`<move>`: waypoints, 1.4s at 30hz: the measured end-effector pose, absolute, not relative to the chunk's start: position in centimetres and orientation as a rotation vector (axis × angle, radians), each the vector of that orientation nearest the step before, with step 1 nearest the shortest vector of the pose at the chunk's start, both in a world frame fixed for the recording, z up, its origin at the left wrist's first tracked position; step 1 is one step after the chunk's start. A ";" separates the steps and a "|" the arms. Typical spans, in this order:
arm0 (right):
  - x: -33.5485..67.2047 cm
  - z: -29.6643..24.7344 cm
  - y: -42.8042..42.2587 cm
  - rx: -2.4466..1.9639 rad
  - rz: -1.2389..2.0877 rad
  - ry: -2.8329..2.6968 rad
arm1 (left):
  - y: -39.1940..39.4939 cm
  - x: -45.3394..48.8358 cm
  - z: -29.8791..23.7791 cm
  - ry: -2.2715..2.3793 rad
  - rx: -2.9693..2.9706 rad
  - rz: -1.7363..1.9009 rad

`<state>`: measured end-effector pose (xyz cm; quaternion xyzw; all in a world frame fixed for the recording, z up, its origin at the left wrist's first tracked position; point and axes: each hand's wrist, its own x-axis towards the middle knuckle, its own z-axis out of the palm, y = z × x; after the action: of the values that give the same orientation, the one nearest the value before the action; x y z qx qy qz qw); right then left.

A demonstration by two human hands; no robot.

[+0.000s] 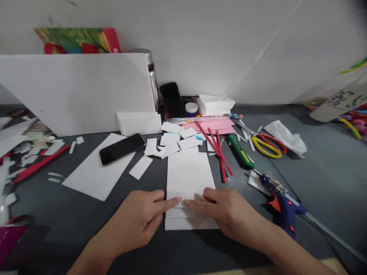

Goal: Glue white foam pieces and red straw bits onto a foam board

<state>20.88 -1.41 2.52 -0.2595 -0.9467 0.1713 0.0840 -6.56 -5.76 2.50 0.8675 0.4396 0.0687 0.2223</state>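
1. Left hand [140, 217] and right hand [229, 208] are nearest the camera, side by side, with bare forearms running back to the lower edge.
2. On the left hand, the index finger is stretched out and the other fingers are bent inward; whether they pinch anything I cannot tell.
3. The right hand mirrors it, index finger extended and the rest curled, some of its fingers hidden from view; its grip cannot be told either.
4. Between the hands lies a long white board [189, 170], running forward from them. Both index fingertips meet over a smaller white piece [182, 213] set across its near end.
5. Straight ahead of both hands, at the board's far end, is a loose heap of small white rectangles [188, 143].
6. Forward and left of the left hand, a black phone [122, 149] rests partly on a white sheet [94, 170].
7. Ahead of the right hand are crossed red sticks [220, 160]; rightward of those come a green cutter [241, 151] and red-and-yellow-handled scissors [259, 136].
8. To the right of the right hand sits a blue glue gun [289, 214], red lights showing on its body.
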 end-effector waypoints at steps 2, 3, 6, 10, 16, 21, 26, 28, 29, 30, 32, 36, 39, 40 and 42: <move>20.8 2.4 -1.4 -0.768 0.510 -2.827 | -5.7 -6.5 2.5 1.219 2.400 0.176; 20.8 2.4 -1.4 -0.764 0.508 -2.828 | -5.7 -6.5 2.5 1.223 2.399 0.172; 20.7 2.3 -1.4 -0.767 0.509 -2.836 | -5.8 -6.6 2.4 1.225 2.395 0.172; 20.8 2.3 -1.5 -0.789 0.531 -2.867 | -5.8 -6.7 2.3 1.207 2.370 0.212; 20.7 2.6 -1.9 -0.821 0.631 -2.878 | -5.6 -7.1 1.9 1.432 2.094 0.468; 20.4 2.5 -2.1 -0.791 0.539 -2.933 | -5.5 -7.3 1.5 1.489 2.127 0.473; 20.4 2.4 -2.2 -0.782 0.486 -2.955 | -5.4 -7.1 1.3 1.503 2.149 0.471; 20.4 2.5 -2.3 -0.775 0.497 -2.951 | -5.4 -7.1 1.2 1.496 2.167 0.487; 20.4 2.5 -2.3 -0.775 0.509 -2.942 | -5.4 -7.2 1.1 1.492 2.177 0.506; 20.4 2.5 -2.3 -0.779 0.527 -2.926 | -5.4 -7.3 1.1 1.489 2.189 0.526; 20.3 2.5 -2.3 -0.814 0.574 -2.857 | -5.5 -7.4 1.0 1.486 2.220 0.551; 20.2 1.8 -2.2 -0.947 0.597 -2.688 | -5.8 -7.5 0.8 1.465 2.297 0.481; 20.2 1.2 -2.0 -0.999 0.585 -2.670 | -5.9 -7.5 0.8 1.471 2.305 0.461; 20.2 1.0 -2.0 -1.007 0.576 -2.670 | -5.9 -7.5 0.8 1.480 2.301 0.472; 20.2 0.9 -1.9 -1.014 0.558 -2.669 | -5.9 -7.5 0.7 1.503 2.293 0.495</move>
<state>20.22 -1.88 0.85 -0.3463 -0.9113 0.1905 0.1158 -7.49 -5.89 0.73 0.8101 0.5310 0.1749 0.1767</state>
